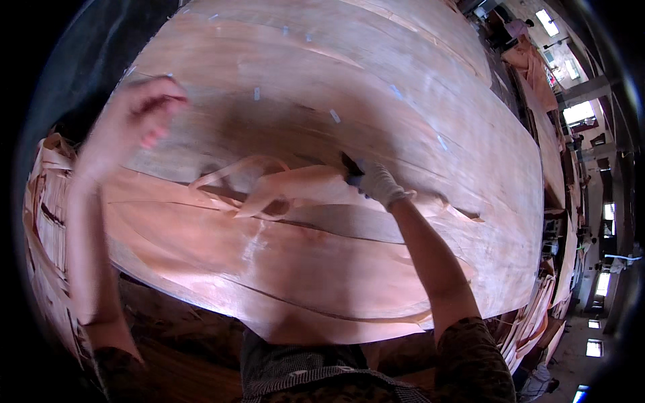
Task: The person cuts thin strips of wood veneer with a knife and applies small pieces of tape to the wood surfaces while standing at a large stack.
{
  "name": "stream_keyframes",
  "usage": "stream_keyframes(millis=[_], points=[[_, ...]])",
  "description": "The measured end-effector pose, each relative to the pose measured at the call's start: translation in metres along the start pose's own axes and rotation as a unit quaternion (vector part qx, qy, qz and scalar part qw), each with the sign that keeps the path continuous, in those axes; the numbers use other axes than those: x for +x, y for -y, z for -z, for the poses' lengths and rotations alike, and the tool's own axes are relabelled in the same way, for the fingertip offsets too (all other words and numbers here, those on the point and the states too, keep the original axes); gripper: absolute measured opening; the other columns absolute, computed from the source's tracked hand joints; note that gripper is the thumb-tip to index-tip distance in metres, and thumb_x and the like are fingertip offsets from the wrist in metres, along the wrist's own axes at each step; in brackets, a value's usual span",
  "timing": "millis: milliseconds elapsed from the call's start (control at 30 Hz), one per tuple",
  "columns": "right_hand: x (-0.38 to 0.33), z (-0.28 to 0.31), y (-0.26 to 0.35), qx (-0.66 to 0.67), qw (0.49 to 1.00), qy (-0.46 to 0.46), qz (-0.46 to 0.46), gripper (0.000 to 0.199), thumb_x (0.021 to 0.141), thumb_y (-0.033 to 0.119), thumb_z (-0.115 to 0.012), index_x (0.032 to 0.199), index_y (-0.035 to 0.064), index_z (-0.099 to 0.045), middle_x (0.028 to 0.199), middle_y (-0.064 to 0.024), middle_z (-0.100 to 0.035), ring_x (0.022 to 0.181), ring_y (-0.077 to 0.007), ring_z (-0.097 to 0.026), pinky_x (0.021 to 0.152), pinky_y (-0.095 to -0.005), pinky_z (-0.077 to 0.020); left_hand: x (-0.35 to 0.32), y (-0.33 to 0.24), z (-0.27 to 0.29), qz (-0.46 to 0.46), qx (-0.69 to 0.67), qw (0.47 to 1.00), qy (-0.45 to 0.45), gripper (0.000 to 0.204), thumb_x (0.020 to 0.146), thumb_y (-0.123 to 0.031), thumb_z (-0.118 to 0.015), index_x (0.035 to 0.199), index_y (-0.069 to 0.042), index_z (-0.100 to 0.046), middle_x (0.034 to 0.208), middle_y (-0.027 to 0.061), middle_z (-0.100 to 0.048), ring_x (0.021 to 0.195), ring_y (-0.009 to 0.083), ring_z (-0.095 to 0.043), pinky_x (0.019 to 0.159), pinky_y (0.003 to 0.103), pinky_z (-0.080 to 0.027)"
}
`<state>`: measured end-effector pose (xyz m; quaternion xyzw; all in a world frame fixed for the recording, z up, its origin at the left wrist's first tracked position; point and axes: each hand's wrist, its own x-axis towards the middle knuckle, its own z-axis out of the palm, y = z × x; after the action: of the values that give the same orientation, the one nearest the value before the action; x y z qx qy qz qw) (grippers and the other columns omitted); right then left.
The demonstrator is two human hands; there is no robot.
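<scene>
Large thin sheets of reddish wood veneer [349,87] lie spread flat before me. My right hand [377,183], in a white glove, grips a small dark blade-like tool [351,165] pressed to the veneer near the middle. Loose curled veneer strips [269,191] lie just left of that hand. My left hand [138,114] is bare and blurred, raised over the sheet's far left edge; its fingers are bent and I cannot tell whether they hold anything.
Small pale tape pieces [334,116] dot the seams of the sheets. Stacks of veneer [50,221] sit at the left edge and at the right [537,309]. A workshop aisle with windows [579,111] runs along the right.
</scene>
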<state>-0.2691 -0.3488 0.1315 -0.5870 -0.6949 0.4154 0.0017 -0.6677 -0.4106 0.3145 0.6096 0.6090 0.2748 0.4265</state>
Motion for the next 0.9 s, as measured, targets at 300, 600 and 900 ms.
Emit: stream_keyframes(millis=[300, 600, 900], points=[[0.039, -0.007, 0.038, -0.016, 0.996, 0.068, 0.054, 0.031, 0.073, 0.029, -0.070, 0.087, 0.0025, -0.062, 0.057, -0.0087, -0.055, 0.047, -0.0150, -0.052, 0.047, -0.0310, -0.0453, 0.067, 0.100, -0.153, -0.052, 0.251, 0.948, 0.186, 0.072, 0.066, -0.031, -0.074, 0.127, -0.009, -0.043, 0.100, 0.0148, -0.058, 0.098, 0.0294, -0.055, 0.089, 0.036, -0.042], [0.063, -0.035, 0.048, -0.205, 0.966, -0.153, 0.048, 0.037, 0.079, 0.034, -0.058, 0.103, 0.0066, -0.058, 0.093, -0.0177, -0.063, 0.086, -0.0348, -0.060, 0.075, -0.0429, -0.0480, 0.085, 0.095, -0.223, -0.162, 0.462, 0.864, -0.116, 0.039, 0.067, -0.016, -0.064, 0.104, -0.008, -0.056, 0.110, 0.0114, -0.053, 0.109, 0.0245, -0.047, 0.091, 0.039, -0.038], [0.040, -0.060, 0.008, -0.179, 0.969, -0.125, 0.115, 0.025, 0.087, 0.026, -0.047, 0.103, 0.0069, -0.052, 0.091, -0.0187, -0.063, 0.085, -0.0366, -0.060, 0.070, -0.0466, -0.0471, 0.102, 0.162, -0.249, -0.116, 0.353, 0.906, -0.205, 0.039, 0.075, -0.007, -0.051, 0.115, -0.004, -0.052, 0.123, 0.0126, -0.047, 0.117, 0.0292, -0.041, 0.098, 0.039, -0.034]])
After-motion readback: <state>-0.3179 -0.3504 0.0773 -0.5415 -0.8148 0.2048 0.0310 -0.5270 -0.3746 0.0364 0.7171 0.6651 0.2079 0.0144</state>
